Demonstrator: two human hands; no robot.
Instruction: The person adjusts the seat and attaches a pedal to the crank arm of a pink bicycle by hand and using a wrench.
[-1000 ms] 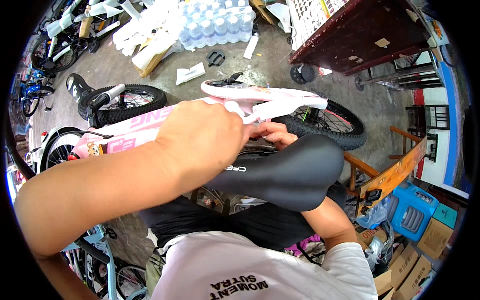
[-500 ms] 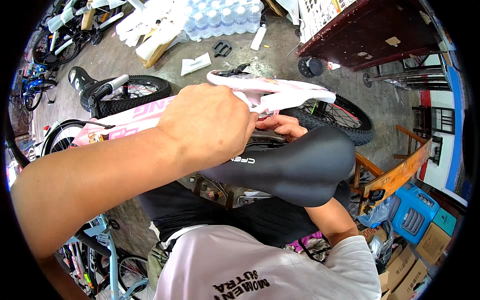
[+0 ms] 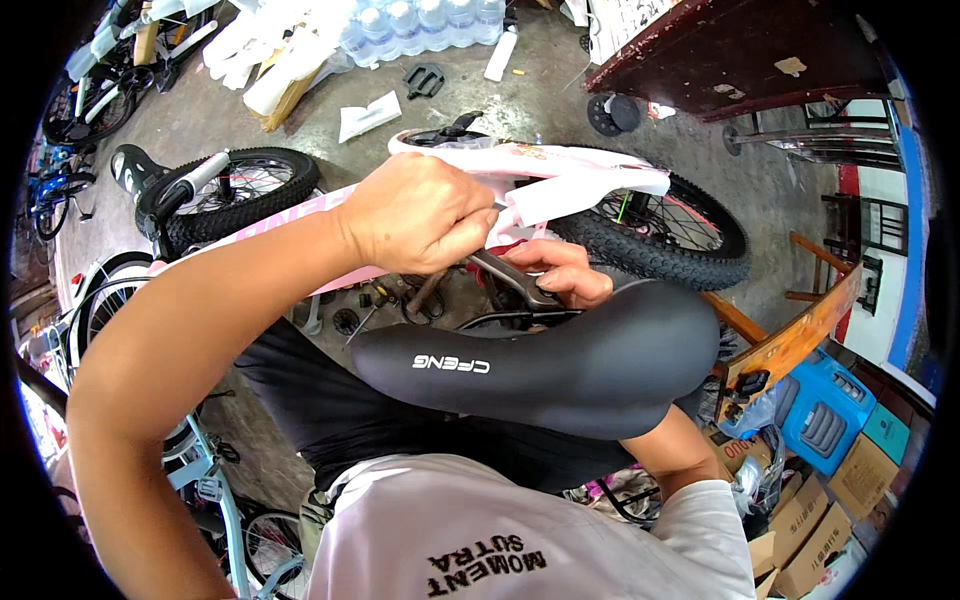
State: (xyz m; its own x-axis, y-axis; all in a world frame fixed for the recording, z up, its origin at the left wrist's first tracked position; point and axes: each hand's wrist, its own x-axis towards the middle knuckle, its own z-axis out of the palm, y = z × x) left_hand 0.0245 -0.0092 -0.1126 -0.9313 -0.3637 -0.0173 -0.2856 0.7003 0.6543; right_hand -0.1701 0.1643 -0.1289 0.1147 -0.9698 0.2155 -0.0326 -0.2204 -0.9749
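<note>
My left hand (image 3: 422, 212) is closed round the end of a dark metal wrench (image 3: 512, 280), just above the pink bicycle frame (image 3: 285, 218). The wrench slants down to the underside of a black bicycle saddle (image 3: 550, 365). Fingers and thumb of my right hand (image 3: 568, 272) pinch the wrench's head beside the saddle's edge. My right forearm passes beneath the saddle, which hides part of it. The clamp or nut under the wrench head cannot be made out. White wrapping (image 3: 590, 192) covers part of the frame near the right hand.
A knobby bicycle wheel (image 3: 655, 240) lies beyond the saddle, another wheel (image 3: 255, 195) to the left. A black pedal (image 3: 425, 80) and wrapped water bottles (image 3: 420, 30) are on the floor ahead. To the right stand a wooden stool (image 3: 795, 345), a blue case (image 3: 825, 410) and cardboard boxes (image 3: 815, 535).
My left hand has lifted off the saddle's side, leaving the wrench and more of the saddle's nose in sight. My right fingers show more clearly at the wrench head. The whole view has shifted slightly.
</note>
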